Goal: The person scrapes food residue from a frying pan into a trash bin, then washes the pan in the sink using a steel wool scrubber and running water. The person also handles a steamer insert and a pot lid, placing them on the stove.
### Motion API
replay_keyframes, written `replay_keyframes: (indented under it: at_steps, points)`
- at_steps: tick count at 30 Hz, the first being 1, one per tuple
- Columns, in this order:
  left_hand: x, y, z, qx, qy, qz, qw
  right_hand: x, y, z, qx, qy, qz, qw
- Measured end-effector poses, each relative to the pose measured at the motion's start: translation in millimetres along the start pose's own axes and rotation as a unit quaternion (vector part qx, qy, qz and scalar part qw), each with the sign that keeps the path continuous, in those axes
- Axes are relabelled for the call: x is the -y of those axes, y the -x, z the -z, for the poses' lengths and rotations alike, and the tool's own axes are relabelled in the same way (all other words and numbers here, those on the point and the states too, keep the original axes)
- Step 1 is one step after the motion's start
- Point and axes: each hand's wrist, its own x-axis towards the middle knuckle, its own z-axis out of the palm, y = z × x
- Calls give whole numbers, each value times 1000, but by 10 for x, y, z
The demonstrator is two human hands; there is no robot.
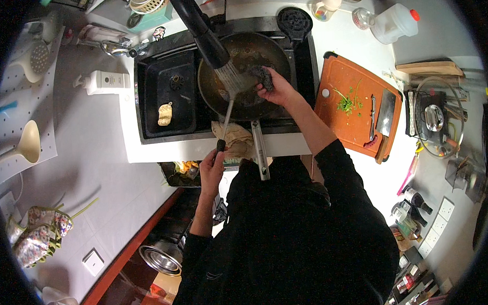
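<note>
A large dark frying pan [260,51] rests in the right basin of the black sink, its metal handle reaching over the front edge. Water sprays from the black pull-down faucet [210,44] onto a utensil and into the pan. My left hand [213,169] grips the black handle of that long metal utensil [228,116], whose far end lies under the spray, its shape blurred. In my right hand [277,87] is a dark scouring pad [264,77], held over the pan near the utensil's end. A beige cloth [235,140] lies on the sink's front edge below the pan.
A yellowish sponge [165,114] lies in the left basin [172,66]. To the right, an orange cutting board [334,89] holds green herbs [348,103], a peeler [372,117] and a cleaver [386,113]. A white pump bottle [106,82] lies left of the sink in view.
</note>
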Motion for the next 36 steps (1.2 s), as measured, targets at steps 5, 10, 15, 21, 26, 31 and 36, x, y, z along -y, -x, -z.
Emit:
replay_keyframes:
  at_steps: [5,10,15,21,26,31,36]
  points:
    - [50,-54,68,177,449,185,856,-181,-49,-127,-77,202,145,965]
    - [154,-11,-96,289,662,272,636,-338,334,-687,-115,596,334,721]
    - [107,-1,-218,294,605,270,689,-620,350,-677,-57,739,473,477]
    - [164,55,-132,259,559,265,742,-512,323,-559,-80,802,486,337]
    - [106,73,-121,262,504,278,774,-392,147,-713,-108,799,494,325]
    - [48,56,-137,241,384,259,853,-477,243,-722,0,786,455,419]
    - [119,119,-138,238,363,275,858,-231,159,-548,-100,786,427,437]
